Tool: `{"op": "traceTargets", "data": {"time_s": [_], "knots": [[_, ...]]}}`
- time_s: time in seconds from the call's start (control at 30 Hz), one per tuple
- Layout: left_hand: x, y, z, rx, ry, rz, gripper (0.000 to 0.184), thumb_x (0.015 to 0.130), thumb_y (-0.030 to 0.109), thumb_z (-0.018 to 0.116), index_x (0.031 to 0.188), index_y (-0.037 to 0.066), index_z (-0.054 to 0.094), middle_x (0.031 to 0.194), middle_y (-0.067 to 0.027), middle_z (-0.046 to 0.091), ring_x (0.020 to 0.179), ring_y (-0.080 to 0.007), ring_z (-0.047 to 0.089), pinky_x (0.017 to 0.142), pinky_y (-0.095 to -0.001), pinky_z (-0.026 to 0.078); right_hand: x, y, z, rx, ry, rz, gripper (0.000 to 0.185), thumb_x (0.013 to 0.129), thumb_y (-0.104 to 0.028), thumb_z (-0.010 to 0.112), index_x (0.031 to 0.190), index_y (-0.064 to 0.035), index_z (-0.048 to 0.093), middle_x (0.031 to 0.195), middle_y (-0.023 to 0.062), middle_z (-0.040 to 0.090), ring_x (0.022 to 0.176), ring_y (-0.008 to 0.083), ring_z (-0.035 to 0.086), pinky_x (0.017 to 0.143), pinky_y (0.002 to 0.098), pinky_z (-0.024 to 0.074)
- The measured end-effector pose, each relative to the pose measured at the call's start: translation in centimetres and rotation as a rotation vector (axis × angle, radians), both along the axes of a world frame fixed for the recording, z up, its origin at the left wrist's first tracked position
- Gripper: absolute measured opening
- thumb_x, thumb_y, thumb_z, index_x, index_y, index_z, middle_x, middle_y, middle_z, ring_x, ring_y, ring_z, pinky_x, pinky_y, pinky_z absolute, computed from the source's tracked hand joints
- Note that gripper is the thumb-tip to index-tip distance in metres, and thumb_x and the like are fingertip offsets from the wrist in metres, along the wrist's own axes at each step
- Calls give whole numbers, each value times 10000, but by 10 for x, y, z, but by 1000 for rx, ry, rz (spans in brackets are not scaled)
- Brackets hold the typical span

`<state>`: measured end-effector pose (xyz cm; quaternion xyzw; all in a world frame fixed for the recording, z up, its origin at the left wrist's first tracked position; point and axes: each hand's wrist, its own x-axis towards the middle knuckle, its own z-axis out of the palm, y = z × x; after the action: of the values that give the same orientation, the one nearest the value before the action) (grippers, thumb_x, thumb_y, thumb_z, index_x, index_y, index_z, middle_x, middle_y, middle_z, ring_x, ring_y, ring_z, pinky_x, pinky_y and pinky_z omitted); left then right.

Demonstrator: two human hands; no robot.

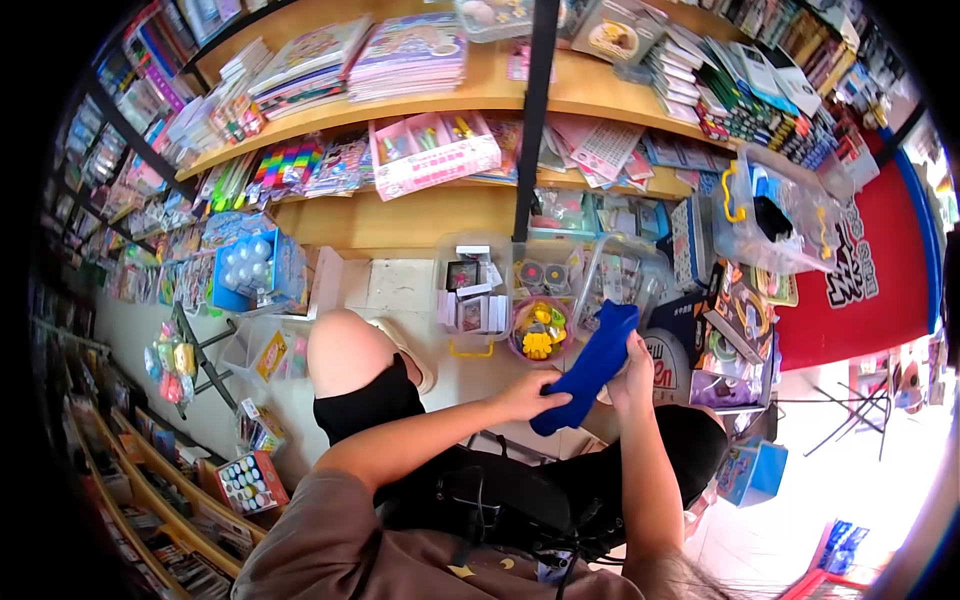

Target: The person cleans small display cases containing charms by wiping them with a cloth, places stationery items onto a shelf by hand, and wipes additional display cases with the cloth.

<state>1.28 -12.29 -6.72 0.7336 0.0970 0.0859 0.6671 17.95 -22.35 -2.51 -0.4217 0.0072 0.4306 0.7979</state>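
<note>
A long, dark blue piece of soft cloth [590, 372] is stretched at a slant over my lap. I cannot tell if it is a sock, a pouch or a plain cloth. My left hand [535, 395] grips its lower left part, thumb on top. Along its right side, near the upper end, my right hand [632, 378] is closed on the edge, with some fingers hidden behind. Just beyond the cloth are a round pink basket [514, 335] holding yellow pieces and a clear plastic box [655, 275].
A clear bin [440, 300] of small boxes stands on the floor ahead. Wooden shelves [400, 110] with books and a pink box [440, 170] rise in front. At right are a clear tub [745, 225] with yellow handles and a red-topped table [850, 320]. A blue box [232, 280] stands left.
</note>
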Motion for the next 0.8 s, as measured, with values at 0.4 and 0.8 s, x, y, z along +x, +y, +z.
{"op": "traceTargets", "data": {"time_s": [0.4,0.8], "knots": [[14,22,53,413,-84,76,149,861,165,589,911,25,578,956,-68,589,803,-180,584,677,-302,482,-65,17,-43,-227,185,434,226,873,-131,566,1085,-61,536,956,35,563,857,150,534,745,308,442],[38,17,48,59,85,2,124,895,147,560,916,26,579,891,-59,638,712,-123,588,608,-273,481,-76,20,-49,-57,-982,952,413,862,-300,572,1169,-33,502,1104,103,541,1003,229,523,875,361,414]]}}
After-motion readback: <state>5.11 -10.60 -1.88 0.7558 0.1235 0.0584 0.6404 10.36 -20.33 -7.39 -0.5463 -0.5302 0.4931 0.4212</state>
